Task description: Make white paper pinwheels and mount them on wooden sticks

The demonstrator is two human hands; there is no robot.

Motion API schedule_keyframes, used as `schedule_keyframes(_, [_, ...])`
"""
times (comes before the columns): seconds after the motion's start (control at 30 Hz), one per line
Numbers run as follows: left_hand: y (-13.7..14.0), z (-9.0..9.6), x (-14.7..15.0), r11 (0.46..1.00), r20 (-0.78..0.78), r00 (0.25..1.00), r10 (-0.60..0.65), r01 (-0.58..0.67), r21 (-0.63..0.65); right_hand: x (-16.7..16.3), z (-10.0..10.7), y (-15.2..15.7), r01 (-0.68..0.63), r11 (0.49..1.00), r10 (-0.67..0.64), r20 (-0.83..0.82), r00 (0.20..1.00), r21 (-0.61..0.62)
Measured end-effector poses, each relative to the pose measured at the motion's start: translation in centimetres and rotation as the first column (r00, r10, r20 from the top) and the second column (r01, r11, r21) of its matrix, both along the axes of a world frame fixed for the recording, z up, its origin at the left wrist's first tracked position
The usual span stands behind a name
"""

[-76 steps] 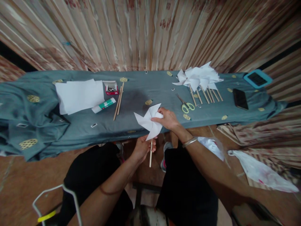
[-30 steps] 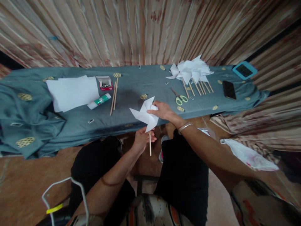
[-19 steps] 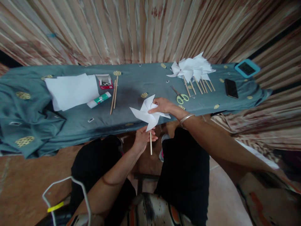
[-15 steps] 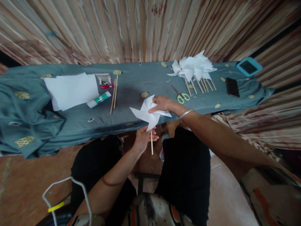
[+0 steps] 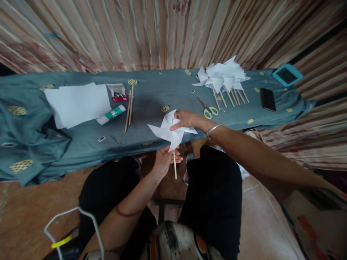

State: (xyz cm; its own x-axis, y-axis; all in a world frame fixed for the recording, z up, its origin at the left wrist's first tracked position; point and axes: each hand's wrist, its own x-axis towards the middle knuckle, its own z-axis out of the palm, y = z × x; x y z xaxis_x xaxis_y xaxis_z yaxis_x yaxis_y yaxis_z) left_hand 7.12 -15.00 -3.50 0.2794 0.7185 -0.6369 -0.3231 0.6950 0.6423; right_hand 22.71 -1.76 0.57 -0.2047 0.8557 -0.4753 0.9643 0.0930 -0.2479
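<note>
A white paper pinwheel [image 5: 173, 136] on a thin wooden stick [image 5: 175, 167] is held just over the table's front edge. My right hand [image 5: 184, 120] is closed on the pinwheel's middle, with the thumb pressed near its centre. Below the blades, my left hand [image 5: 163, 159] is at the stick, its fingers partly behind it; the paper covers some of that grip. Beyond my right wrist lie scissors [image 5: 208, 109] with green handles. To the left are two loose wooden sticks [image 5: 129, 110].
A cloth-covered table [image 5: 151, 90] runs across the view. On its left lie white paper sheets [image 5: 78, 104], a green-and-white tube [image 5: 111, 115] and a red box of small metal pieces [image 5: 118, 93]. Several finished pinwheels [image 5: 223, 76], a phone [image 5: 268, 99] and a blue-framed device [image 5: 287, 75] lie right.
The view has shifted slightly, so the table's left-hand items appear a little further left. Both hands keep their hold on the pinwheel, almost unmoved.
</note>
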Motion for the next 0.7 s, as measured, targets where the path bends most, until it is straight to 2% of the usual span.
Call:
schedule_keyframes(0.2, [0.12,0.3,0.0,1.0,0.01,1.0,-0.011,0.011,0.004,-0.02,0.03,-0.13,0.021,1.0,-0.021,-0.022,1.0,-0.004])
schedule_keyframes(0.7, [0.14,-0.27,0.19,1.0,0.019,1.0,-0.012,0.012,0.013,-0.52,0.64,-0.52,0.019,1.0,-0.019,0.015,1.0,-0.001])
